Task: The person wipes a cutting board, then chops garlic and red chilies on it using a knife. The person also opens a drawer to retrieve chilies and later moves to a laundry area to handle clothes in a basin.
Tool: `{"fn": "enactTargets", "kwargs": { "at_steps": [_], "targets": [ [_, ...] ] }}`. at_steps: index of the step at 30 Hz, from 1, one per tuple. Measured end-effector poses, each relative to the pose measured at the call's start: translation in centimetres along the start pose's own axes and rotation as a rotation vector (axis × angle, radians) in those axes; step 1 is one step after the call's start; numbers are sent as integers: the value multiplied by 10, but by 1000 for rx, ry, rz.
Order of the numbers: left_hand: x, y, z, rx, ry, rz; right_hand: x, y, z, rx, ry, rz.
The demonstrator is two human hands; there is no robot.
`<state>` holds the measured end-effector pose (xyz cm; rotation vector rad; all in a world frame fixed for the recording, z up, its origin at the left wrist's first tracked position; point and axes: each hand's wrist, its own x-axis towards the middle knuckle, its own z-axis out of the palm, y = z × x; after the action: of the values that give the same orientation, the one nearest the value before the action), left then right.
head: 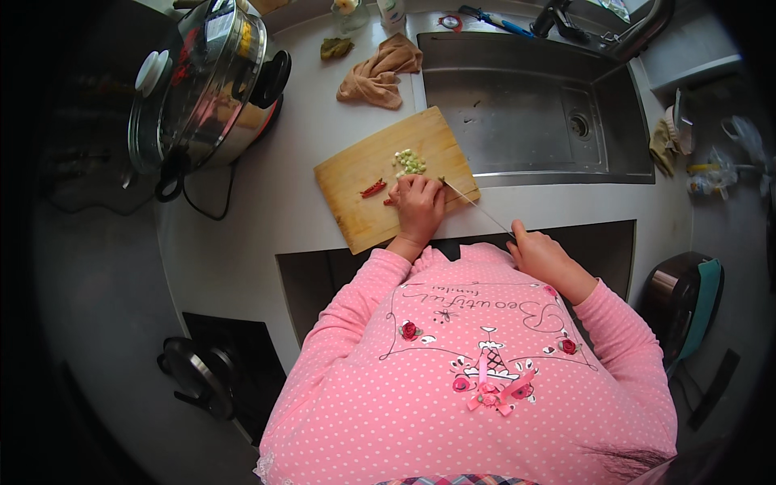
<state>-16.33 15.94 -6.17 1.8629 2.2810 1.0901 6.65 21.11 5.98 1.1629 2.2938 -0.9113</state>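
Note:
A wooden cutting board (364,163) lies tilted on the counter, its right corner beside the sink. My left hand (420,203) rests on the board with its fingers bent over a dried red chili (388,202), partly hidden by them. Another dried red chili (373,188) lies just left of my hand. Chopped green and white pieces (410,162), perhaps scallion, are heaped above my fingers. My right hand (536,248) grips a knife (479,207), seen edge-on, with its tip over the board's right part by a small greenish piece (442,179). The knife's handle is mostly hidden in my hand.
A steel sink (515,109) is at the upper right, under a dark faucet (564,24). A brown cloth (382,73) lies behind the board. A lidded steel pot (206,91) with black handles stands at the left, a cord beneath it. A glass jar (350,15) is at the back.

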Motion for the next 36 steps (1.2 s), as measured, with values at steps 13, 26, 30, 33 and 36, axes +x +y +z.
{"fn": "enactTargets", "kwargs": {
  "at_steps": [13,26,30,33,36],
  "targets": [
    [-4,-13,-32,65,44,-16,5,18,28,191,295,137],
    [4,-14,-24,103,43,-90,9,22,33,265,304,71],
    [4,-13,-21,88,29,-64,10,23,27,557,191,140],
    [3,-14,-17,90,38,-48,7,26,23,762,124,144],
    [4,-12,-15,69,31,-27,5,30,23,779,130,103]
  ]
}}
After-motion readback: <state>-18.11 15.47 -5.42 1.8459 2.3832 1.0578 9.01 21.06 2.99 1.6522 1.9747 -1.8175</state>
